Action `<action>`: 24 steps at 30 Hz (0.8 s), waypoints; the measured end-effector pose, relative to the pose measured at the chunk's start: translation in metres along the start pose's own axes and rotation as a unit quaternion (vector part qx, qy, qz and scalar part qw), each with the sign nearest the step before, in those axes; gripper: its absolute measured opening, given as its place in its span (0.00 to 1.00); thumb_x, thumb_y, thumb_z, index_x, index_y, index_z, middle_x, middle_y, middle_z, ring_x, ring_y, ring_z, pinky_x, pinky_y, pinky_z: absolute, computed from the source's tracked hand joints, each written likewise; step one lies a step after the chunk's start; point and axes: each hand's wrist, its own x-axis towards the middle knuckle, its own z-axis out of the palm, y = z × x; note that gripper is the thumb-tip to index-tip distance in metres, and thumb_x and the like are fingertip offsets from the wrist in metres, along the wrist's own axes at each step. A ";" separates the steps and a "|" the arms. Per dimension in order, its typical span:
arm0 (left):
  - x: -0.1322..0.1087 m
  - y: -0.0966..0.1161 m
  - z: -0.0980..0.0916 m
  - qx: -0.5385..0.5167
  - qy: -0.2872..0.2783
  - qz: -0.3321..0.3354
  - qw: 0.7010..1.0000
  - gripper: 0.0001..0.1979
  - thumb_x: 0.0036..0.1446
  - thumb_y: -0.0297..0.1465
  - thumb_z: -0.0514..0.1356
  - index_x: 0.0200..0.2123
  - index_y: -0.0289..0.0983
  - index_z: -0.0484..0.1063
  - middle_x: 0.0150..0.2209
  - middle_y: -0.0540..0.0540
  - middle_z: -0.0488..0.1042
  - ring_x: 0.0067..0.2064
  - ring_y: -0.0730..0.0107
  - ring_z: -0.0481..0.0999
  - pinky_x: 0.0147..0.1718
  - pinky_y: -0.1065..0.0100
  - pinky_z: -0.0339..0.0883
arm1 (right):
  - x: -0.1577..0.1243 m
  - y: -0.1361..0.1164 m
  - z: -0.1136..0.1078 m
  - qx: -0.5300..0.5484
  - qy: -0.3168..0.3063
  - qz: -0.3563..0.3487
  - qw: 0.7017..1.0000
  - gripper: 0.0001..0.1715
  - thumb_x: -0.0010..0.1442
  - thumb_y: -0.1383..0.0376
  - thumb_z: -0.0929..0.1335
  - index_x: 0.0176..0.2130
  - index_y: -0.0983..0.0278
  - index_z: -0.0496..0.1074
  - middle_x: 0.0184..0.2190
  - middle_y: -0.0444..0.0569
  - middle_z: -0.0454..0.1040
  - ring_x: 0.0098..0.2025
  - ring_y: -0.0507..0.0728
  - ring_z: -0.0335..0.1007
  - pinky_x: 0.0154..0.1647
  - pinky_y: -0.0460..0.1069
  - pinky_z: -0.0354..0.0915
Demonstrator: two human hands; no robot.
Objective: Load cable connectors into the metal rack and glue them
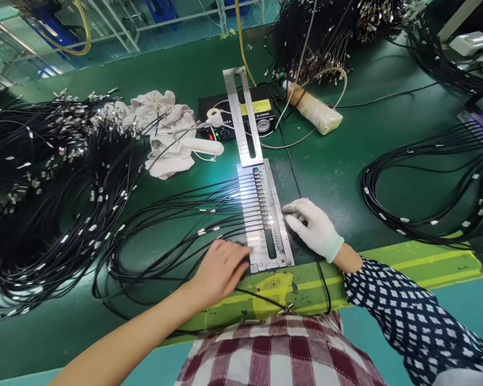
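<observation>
A long slotted metal fixture (260, 250) lies in front of me. Several black cables (217, 196) enter it from the left, their small metal ends lined up in its slot. My left hand (221, 266), bare, is at the fixture's lower left edge. Its index finger and thumb are apart, the fingertip touching or just over the metal. Cables pass beneath this hand; whether any is between its fingers is unclear. My right hand (316, 228), in a white glove, rests by the fixture's right edge with thumb and fingers apart, holding nothing visible. A hinged-looking slotted metal plate (234, 102) extends beyond the fixture.
Behind the plate is a black control box (269, 115) with a gauge. Left of it lie crumpled white cloth (161, 153) and a large cable heap (80, 198). A wrapped handle-like tool (314, 110) lies right. More coiled cables (370, 195) sit far right. Yellow-green edging (418, 268) borders the table.
</observation>
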 end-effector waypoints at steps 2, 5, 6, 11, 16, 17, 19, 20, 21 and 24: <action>-0.010 0.017 0.000 -0.071 -0.062 0.029 0.995 0.08 0.66 0.30 0.55 0.46 0.36 0.69 0.40 0.43 0.74 0.41 0.64 0.70 0.41 0.63 0.62 | -0.002 0.002 0.001 -0.003 0.003 -0.007 1.000 0.11 0.64 0.66 0.65 0.45 0.61 0.73 0.40 0.50 0.74 0.39 0.58 0.72 0.40 0.53 0.71; -0.020 0.038 0.003 -0.103 -0.099 0.031 0.989 0.04 0.66 0.27 0.53 0.40 0.37 0.68 0.39 0.44 0.73 0.40 0.65 0.69 0.39 0.64 0.64 | -0.003 0.003 0.002 -0.003 -0.002 0.001 1.000 0.11 0.64 0.65 0.65 0.45 0.61 0.73 0.41 0.49 0.73 0.39 0.57 0.71 0.39 0.53 0.71; -0.021 0.041 0.003 -0.112 -0.086 0.016 0.990 0.06 0.66 0.25 0.52 0.39 0.37 0.68 0.38 0.44 0.72 0.39 0.65 0.69 0.38 0.65 0.64 | -0.004 0.004 0.003 -0.001 -0.006 0.007 1.000 0.11 0.64 0.65 0.65 0.46 0.61 0.73 0.40 0.49 0.73 0.38 0.57 0.71 0.38 0.52 0.71; -0.002 0.024 -0.002 -0.103 0.067 -0.106 0.987 0.07 0.67 0.23 0.50 0.41 0.37 0.65 0.38 0.45 0.69 0.38 0.70 0.70 0.39 0.70 0.67 | -0.003 0.003 0.001 -0.004 -0.008 0.007 1.000 0.11 0.64 0.65 0.65 0.46 0.60 0.73 0.40 0.49 0.73 0.37 0.56 0.71 0.39 0.53 0.71; 0.021 0.001 0.000 -0.042 0.107 -0.129 0.985 0.07 0.67 0.27 0.51 0.42 0.38 0.69 0.39 0.45 0.73 0.39 0.69 0.73 0.40 0.69 0.69 | -0.003 0.002 0.001 -0.010 -0.008 0.005 1.000 0.10 0.64 0.66 0.65 0.45 0.60 0.73 0.39 0.49 0.74 0.38 0.57 0.72 0.38 0.53 0.71; 0.023 -0.001 0.002 -0.040 0.105 -0.129 0.985 0.08 0.67 0.28 0.51 0.42 0.39 0.70 0.39 0.46 0.73 0.39 0.70 0.74 0.39 0.70 0.70 | -0.003 0.002 0.001 -0.009 -0.007 0.004 1.000 0.10 0.64 0.66 0.65 0.45 0.60 0.73 0.40 0.49 0.74 0.38 0.57 0.72 0.38 0.53 0.71; 0.024 -0.004 0.005 -0.033 0.107 -0.122 0.986 0.09 0.68 0.29 0.51 0.43 0.39 0.71 0.38 0.46 0.74 0.38 0.71 0.75 0.38 0.71 0.70 | -0.002 0.002 0.001 -0.007 -0.004 0.001 1.000 0.10 0.64 0.66 0.65 0.45 0.60 0.73 0.40 0.50 0.74 0.40 0.57 0.72 0.39 0.53 0.71; 0.024 -0.005 0.006 -0.022 0.111 -0.114 0.987 0.09 0.68 0.29 0.51 0.42 0.38 0.72 0.37 0.47 0.75 0.37 0.72 0.76 0.37 0.72 0.70 | -0.002 0.001 0.001 -0.005 -0.004 -0.004 1.000 0.10 0.65 0.66 0.64 0.45 0.60 0.73 0.40 0.50 0.74 0.40 0.57 0.72 0.40 0.53 0.71; 0.024 -0.007 0.006 -0.007 0.117 -0.103 0.988 0.10 0.68 0.28 0.51 0.42 0.38 0.72 0.36 0.47 0.75 0.36 0.72 0.76 0.36 0.72 0.70 | -0.002 -0.001 0.000 -0.005 -0.007 -0.014 1.000 0.10 0.65 0.66 0.64 0.45 0.61 0.73 0.41 0.50 0.74 0.42 0.58 0.72 0.41 0.54 0.71; 0.021 -0.016 0.007 0.058 0.133 -0.067 0.987 0.10 0.68 0.28 0.51 0.43 0.37 0.73 0.34 0.47 0.77 0.34 0.72 0.76 0.34 0.73 0.69 | -0.005 -0.007 0.000 -0.036 -0.027 -0.070 0.997 0.13 0.64 0.64 0.66 0.47 0.61 0.74 0.47 0.54 0.73 0.49 0.62 0.70 0.49 0.59 0.68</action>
